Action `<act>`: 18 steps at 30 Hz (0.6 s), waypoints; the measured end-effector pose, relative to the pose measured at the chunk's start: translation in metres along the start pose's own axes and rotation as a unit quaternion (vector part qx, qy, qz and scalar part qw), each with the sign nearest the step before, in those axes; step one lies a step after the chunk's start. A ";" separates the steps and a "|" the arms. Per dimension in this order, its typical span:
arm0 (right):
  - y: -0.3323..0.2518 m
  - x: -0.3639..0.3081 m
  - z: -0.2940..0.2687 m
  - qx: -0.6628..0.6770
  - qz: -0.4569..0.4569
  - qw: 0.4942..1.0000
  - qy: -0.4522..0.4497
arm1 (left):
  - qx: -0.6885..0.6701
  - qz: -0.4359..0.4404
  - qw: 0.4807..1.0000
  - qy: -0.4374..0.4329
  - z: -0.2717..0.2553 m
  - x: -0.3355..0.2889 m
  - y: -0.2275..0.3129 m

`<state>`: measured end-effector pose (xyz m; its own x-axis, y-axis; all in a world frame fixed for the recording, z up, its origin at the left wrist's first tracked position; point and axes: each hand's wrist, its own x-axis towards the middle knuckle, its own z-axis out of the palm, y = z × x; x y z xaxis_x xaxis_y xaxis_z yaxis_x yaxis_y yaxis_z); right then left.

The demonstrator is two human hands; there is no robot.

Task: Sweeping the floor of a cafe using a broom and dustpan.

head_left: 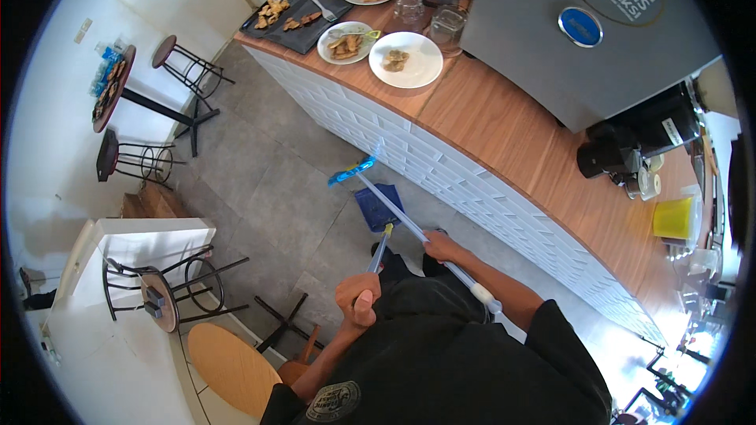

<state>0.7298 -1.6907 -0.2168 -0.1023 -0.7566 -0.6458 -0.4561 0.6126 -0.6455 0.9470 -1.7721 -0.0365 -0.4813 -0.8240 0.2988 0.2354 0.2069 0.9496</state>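
My left hand [358, 299] is closed round the top of an upright handle that leads down to a blue dustpan [379, 207] on the grey floor. Further right, my right hand [446, 246] grips the long pale pole of a broom [353, 171]. The broom's blue and yellow head is on the floor just beyond the dustpan, near the white-tiled counter front. Its pole slants over the dustpan's right side, and the upper end passes beside my right forearm. Whether any dirt lies in the dustpan cannot be made out.
A wooden counter [504, 142] runs along the right, bearing plates of food, a black tray [295, 21], glass jugs and a grey machine [587, 24]. On the left stand stools [189, 63], a small round table [114, 88] and a low white wall [153, 226]. A wooden tabletop [231, 366] is close by my left arm.
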 end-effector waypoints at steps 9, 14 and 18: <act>0.008 -0.048 0.001 -0.002 0.122 0.991 -0.052 | -0.018 -0.019 0.981 -0.194 -0.003 0.024 0.004; -0.007 -0.079 -0.018 0.004 0.054 0.998 -0.025 | -0.004 0.020 0.991 -0.135 -0.001 0.018 -0.006; -0.008 -0.078 -0.022 -0.023 0.040 0.999 -0.019 | 0.000 0.039 0.995 -0.092 0.008 0.017 -0.003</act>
<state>0.7220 -1.6416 -0.1527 -0.1072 -0.6965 -0.7095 -0.4877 0.6587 -0.5729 0.9320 -1.7823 -0.0332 -0.6077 -0.6953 0.3836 0.2784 0.2659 0.9229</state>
